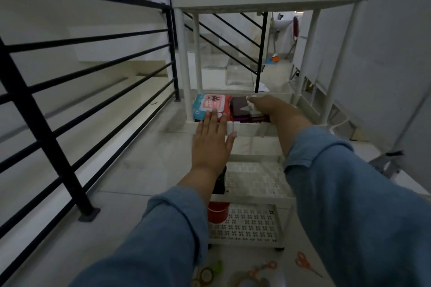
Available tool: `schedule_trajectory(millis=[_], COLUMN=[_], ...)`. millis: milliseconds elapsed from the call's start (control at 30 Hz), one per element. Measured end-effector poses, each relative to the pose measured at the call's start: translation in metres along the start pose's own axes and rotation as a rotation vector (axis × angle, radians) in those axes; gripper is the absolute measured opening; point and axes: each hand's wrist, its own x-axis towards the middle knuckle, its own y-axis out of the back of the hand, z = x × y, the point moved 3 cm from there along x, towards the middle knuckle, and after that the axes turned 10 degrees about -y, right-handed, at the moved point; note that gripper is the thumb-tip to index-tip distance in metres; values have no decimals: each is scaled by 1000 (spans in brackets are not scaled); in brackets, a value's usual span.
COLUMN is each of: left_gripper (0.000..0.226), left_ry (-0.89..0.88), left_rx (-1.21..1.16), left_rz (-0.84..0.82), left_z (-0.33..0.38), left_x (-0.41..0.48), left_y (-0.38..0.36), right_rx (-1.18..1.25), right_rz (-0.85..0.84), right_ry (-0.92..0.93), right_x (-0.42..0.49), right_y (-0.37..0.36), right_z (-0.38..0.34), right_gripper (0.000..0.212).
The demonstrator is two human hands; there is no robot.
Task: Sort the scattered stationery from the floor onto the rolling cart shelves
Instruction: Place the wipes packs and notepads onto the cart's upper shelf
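Pale floor point(144, 165) on a stair landing, black railing point(70, 91) running down the left, and at the near edge the loose stationery waits: orange scissors point(305, 263), a smaller orange pair point(263, 269), green-cored tape point(208, 271). Both blue sleeves point(349, 193) reach over them to the white cart point(256, 184).

Lowest shelf: a red cup point(218, 212) at its left edge. The perforated shelf above it is bare on the right, with something black point(220, 182) on the left, half hidden under the left wrist.

Higher shelf, and here's the action. Left hand point(213, 142) lies flat, fingers straight and spread, gripping nothing, its tips touching the near edge of a red-and-teal pack point(210, 106). Right hand point(268, 107) is deeper in, curled over a dark stack point(242, 109) of books or cases just right of the pack; whether it's gripping or only pressing, I can't tell. A white scrap shows under the thumb.

My read: both items are being squared up, long sides running away from the person, pack and stack touching. The right hand is nearer the stack, and the cart's left post point(184, 65) crowds the pack. Next pickup lies behind both hands, low on the floor.
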Motion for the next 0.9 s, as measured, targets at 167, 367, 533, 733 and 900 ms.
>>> schedule_trajectory(millis=[167,367,533,733,900], left_gripper=[81,71,57,64,75], left_ry=[-8,13,12,2,-8], left_rx=[-2,-14,-31,-33,-35], left_rz=[46,54,39,47,49], left_z=[0,0,-2,-3,-4], left_x=[0,0,-1,-1,-1], left_y=[0,0,0,-3,-4], right_rx=[-352,-422,-425,-480,-531], right_rz=[26,87,148,210,250], right_ry=[76,171,214,265,296], right_x=[-14,-16,-13,-10,-6], right_y=[19,14,6,5,5], right_z=[3,6,2,2,-1], right_gripper=[64,53,46,61,57])
